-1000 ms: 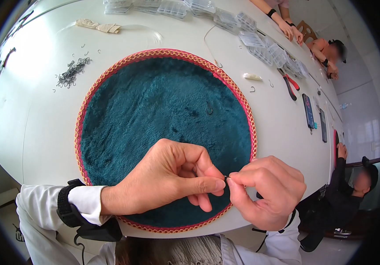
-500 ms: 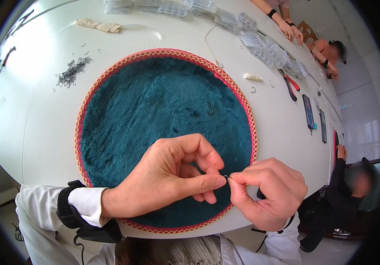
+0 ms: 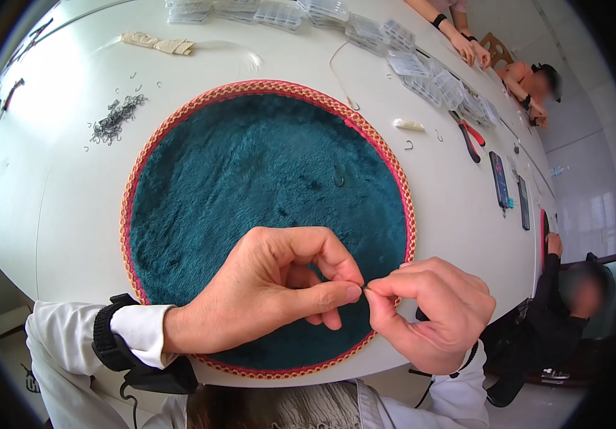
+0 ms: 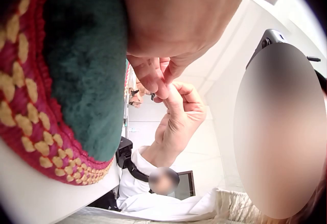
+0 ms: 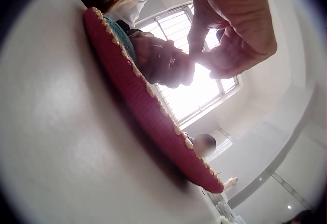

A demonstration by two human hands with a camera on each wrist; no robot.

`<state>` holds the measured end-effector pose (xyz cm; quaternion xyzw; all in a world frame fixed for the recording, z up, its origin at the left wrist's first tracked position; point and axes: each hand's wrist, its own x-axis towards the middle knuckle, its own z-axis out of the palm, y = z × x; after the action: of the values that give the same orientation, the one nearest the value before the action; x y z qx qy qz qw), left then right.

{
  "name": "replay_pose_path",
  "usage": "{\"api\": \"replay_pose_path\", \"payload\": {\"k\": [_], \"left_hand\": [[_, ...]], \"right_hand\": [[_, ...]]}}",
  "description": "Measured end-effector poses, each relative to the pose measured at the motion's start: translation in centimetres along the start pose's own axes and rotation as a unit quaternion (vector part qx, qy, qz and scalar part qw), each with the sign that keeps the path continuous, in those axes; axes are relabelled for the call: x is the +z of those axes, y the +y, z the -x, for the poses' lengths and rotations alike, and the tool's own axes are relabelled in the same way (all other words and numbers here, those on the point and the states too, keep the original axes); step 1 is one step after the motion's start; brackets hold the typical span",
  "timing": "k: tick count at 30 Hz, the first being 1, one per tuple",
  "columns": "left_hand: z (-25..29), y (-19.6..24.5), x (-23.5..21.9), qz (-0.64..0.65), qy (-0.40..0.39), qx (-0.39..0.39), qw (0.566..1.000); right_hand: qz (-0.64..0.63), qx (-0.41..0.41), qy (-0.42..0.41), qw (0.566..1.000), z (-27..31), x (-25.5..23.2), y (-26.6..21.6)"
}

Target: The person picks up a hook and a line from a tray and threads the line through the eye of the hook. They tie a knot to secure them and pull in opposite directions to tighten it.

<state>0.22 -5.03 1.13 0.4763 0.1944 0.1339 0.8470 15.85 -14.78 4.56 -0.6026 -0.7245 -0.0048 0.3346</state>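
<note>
- Head view: left hand (image 3: 272,289) and right hand (image 3: 433,311) met fingertip to fingertip above the near edge of a round teal mat (image 3: 251,171) with a red-and-yellow woven border. Both pinched one tiny dark hook (image 3: 366,287) between thumb and forefinger; it sat exactly where the fingertips joined, off the mat's pile.
- Head view, change: against the picture half a second before, the left forefinger had curled lower over the thumb and the right hand had crept slightly closer. The grips looked merely readjusted; judged so, the fine work on the hook was ongoing, not finished.
- Head view, surroundings: a second hook (image 3: 339,176) lay loose on the mat; a heap of hooks (image 3: 113,121) rested on the white table (image 3: 50,207) to the left; clear plastic boxes (image 3: 422,71) and red-handled pliers (image 3: 471,136) lay farther off.
- Left wrist view: left fingertips (image 4: 153,78) pressed against the right hand's thumb (image 4: 173,99), a dark speck between them; mat border beside.
- Right wrist view: both hands closed together above the mat's rim (image 5: 153,117), backlit by a window; hook not discernible.
</note>
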Motion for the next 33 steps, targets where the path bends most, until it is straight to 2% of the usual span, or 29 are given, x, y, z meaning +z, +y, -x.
{"api": "replay_pose_path", "payload": {"k": [10, 18, 33], "left_hand": [[-0.01, 0.14, -0.17, 0.021, 0.015, -0.014, 1.000], [0.00, 0.12, -0.03, 0.010, 0.010, -0.016, 1.000], [-0.03, -0.09, -0.08, 0.037, 0.017, -0.023, 0.999]], "right_hand": [[-0.011, 0.026, -0.008, 1.000, -0.51, -0.35, 0.10], [-0.008, -0.016, -0.007, 1.000, -0.31, -0.10, 0.36], [-0.008, 0.000, -0.018, 1.000, -0.48, -0.40, 0.38]]}}
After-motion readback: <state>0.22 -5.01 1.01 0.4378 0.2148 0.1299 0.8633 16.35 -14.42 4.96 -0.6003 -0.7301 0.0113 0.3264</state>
